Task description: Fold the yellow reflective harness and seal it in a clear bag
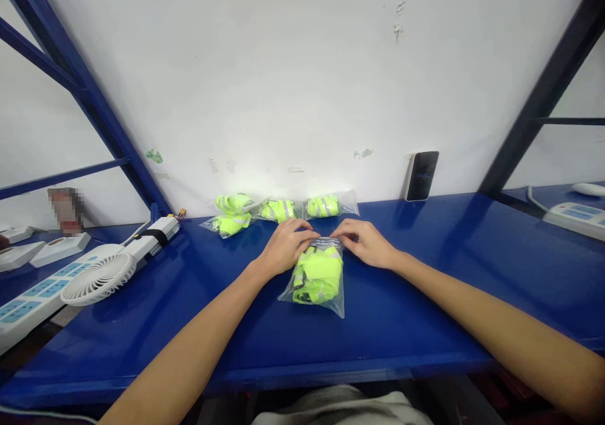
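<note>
A clear plastic bag (317,277) lies on the blue table in front of me, with a folded neon yellow cloth item with grey reflective strips inside. Its top edge points away from me. My left hand (287,246) pinches the bag's upper left corner, fingers bent together. At the upper right corner, my right hand (363,242) pinches the same edge between thumb and fingertips. Behind my hands, several similar packed bags rest along the wall: a stacked pair (231,214) at left, a middle one (278,210), and one to the right (322,206).
The blue tabletop (406,324) meets a white wall. A phone-like device (422,176) leans there at right. On the left are a white fan (100,279), a power strip (33,296) and a strapped white pack (155,236). Blue metal posts (94,97) frame the sides.
</note>
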`<state>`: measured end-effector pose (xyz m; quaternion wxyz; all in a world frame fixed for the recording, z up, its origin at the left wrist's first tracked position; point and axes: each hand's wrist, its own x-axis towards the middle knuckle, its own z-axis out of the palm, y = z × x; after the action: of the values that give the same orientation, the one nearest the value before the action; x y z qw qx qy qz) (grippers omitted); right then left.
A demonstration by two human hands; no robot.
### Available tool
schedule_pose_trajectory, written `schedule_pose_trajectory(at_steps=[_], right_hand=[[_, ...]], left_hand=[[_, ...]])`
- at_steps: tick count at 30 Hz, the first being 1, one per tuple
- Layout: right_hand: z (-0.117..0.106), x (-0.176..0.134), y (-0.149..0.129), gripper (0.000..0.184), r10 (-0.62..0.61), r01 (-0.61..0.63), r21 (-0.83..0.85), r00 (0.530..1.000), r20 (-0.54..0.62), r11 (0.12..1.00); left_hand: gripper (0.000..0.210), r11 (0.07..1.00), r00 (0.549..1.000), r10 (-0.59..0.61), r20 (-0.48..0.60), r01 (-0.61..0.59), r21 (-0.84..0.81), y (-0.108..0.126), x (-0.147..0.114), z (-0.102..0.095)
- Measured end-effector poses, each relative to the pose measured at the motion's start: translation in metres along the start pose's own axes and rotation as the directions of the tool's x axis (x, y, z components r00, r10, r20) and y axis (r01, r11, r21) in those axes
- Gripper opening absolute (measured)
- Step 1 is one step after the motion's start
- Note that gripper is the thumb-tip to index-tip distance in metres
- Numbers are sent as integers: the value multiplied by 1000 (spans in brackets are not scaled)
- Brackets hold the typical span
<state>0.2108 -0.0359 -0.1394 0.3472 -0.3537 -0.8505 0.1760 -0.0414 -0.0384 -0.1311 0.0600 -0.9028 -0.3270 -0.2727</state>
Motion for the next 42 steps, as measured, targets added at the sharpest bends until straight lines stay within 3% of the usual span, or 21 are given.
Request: schedule_pose_trajectory(at_steps=[4, 8, 11, 14, 21, 33, 42], right_hand=[[-1, -2, -9, 21, 17, -17, 84, 1000, 1, 996], [-3, -4, -18, 22, 34, -40, 210, 999, 35, 977], [-2, -3, -22, 22, 44, -48, 158, 999, 30, 986], [0, -2, -22, 25, 39, -51, 106, 993, 110, 993], [1, 1, -14, 28, 114, -151, 187, 974, 195, 971], [-7, 2, -13, 35, 134, -189, 219, 961, 244, 957], [-13, 4, -14, 29, 159, -228, 172, 927, 340, 958]], left_hand=[[24, 970, 990, 140, -18, -133, 204, 4, 4, -9], [24, 957, 979, 199, -29, -188, 220, 11, 5, -8], [22, 954, 972, 230, -43, -216, 210, 17, 5, -4], [20, 949, 967, 253, -36, -241, 201, 21, 5, -2], [23, 943, 964, 266, 13, -263, 202, 20, 5, -1], [22, 942, 959, 280, -27, -270, 199, 24, 6, 0], [20, 966, 973, 227, 40, -230, 121, 23, 5, 3]])
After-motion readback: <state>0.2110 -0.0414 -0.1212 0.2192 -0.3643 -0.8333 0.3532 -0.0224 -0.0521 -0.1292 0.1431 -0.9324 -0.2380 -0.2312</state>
